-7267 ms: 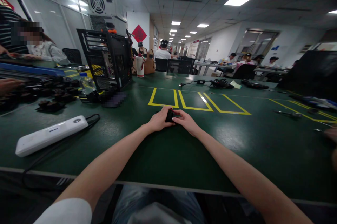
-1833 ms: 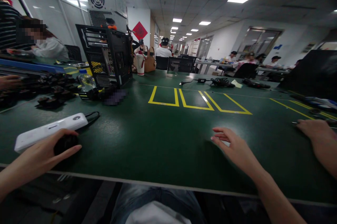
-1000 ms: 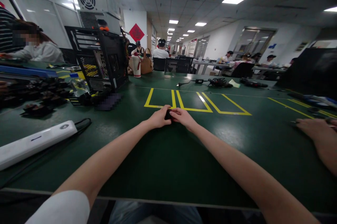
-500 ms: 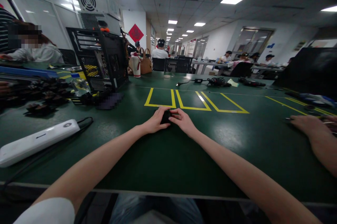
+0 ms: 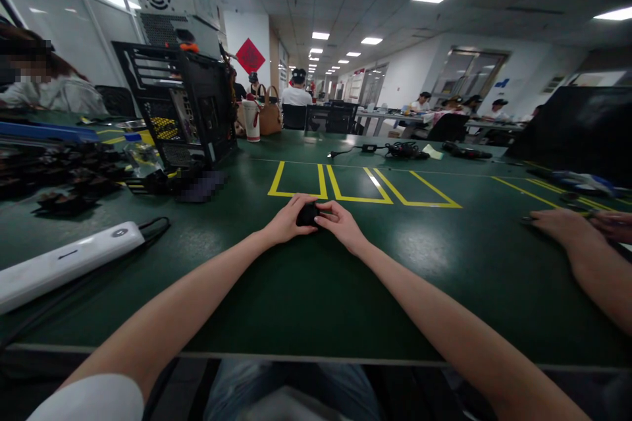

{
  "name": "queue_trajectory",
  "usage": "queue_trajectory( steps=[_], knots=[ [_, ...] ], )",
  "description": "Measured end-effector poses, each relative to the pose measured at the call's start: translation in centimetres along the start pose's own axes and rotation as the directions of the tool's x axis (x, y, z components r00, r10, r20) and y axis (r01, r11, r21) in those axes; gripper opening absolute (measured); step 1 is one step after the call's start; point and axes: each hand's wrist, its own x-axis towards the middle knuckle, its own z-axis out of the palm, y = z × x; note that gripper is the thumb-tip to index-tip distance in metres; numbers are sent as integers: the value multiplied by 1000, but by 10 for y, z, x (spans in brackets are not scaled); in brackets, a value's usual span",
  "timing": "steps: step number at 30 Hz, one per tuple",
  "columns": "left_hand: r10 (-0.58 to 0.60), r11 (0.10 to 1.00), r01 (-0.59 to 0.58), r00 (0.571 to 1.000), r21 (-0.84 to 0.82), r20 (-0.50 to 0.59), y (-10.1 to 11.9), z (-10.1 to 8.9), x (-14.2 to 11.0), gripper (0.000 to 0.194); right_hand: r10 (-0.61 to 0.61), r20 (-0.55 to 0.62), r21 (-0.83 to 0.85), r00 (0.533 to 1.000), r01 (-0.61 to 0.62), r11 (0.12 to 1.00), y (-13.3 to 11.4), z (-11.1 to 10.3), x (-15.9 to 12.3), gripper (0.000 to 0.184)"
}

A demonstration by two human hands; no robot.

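Observation:
A small round black object point(image 5: 307, 215) is between my hands, just in front of the yellow tape outlines on the green table point(image 5: 316, 289). Its exact kind is too dark to make out. My left hand point(image 5: 287, 220) is closed around its left side, with the thumb below and the fingers above. From the right, my right hand point(image 5: 342, 226) pinches at the object's edge with thumb and fingertips.
Yellow tape frames point(image 5: 355, 199) mark the table ahead. At left lie a white power-strip-like device point(image 5: 74, 263) with a cable, dark parts point(image 5: 64, 200) and an open computer case point(image 5: 182, 105). A co-worker's hand point(image 5: 557, 226) works at the right. Cables point(image 5: 405, 150) lie farther back.
The whole view has shifted slightly. More of the black object shows between my hands, which keep hold of it in nearly the same place. The co-worker's hand at right has moved a little.

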Motion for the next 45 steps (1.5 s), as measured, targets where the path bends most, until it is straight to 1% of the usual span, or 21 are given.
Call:
queue_trajectory(
  steps=[4, 6, 9, 12, 17, 22, 24, 29, 35, 40, 43, 45],
  knots=[
    [12, 1000, -12, 1000, -3, -8, 3, 0, 0, 59, -8, -35, -22, 999, 7, 1000, 0, 0, 1, 22],
    [17, 1000, -17, 1000, 5, -18, 2, 1, 0, 58, -16, -39, -34, 999, 14, 999, 0, 1, 2, 25],
    [19, 1000, -19, 999, 17, -32, 0, 2, 1, 58, 9, -24, -41, 1000, -10, 999, -2, 0, 2, 31],
    [14, 1000, -13, 1000, 15, -24, -1, 2, 0, 59, 44, 17, -33, 999, -43, 999, -2, -1, 2, 30],
    [0, 1000, 0, 1000, 1, -16, 2, 1, -2, 60, 16, 41, -27, 999, -15, 1000, 0, -2, 1, 32],
    [15, 1000, -15, 1000, -6, -28, 3, 1, -2, 59, -25, -7, -74, 1000, 25, 997, 0, 0, 1, 25],
    [16, 1000, -16, 999, -6, -34, 3, 1, -1, 58, -35, -15, -88, 999, 34, 996, -1, 0, 2, 25],
    [0, 1000, 0, 999, 3, -37, 2, 2, 0, 58, -4, 3, -143, 1000, 4, 990, -1, 0, 2, 32],
    [-2, 1000, 1, 1000, -8, -24, 2, 2, -1, 59, -14, 28, -118, 1000, 18, 993, 1, -1, 0, 31],
    [21, 1000, -22, 998, -6, -52, -2, 4, -1, 59, -56, -11, -130, 998, 55, 990, 1, 1, 0, 23],
    [25, 1000, -26, 998, -9, -56, -3, 5, -1, 59, -37, -29, -114, 999, 34, 993, 1, 1, 2, 28],
    [21, 1000, -22, 999, -6, -49, -2, 4, -1, 59, -13, -11, -109, 1000, 11, 994, 2, 0, 3, 31]
  ],
)
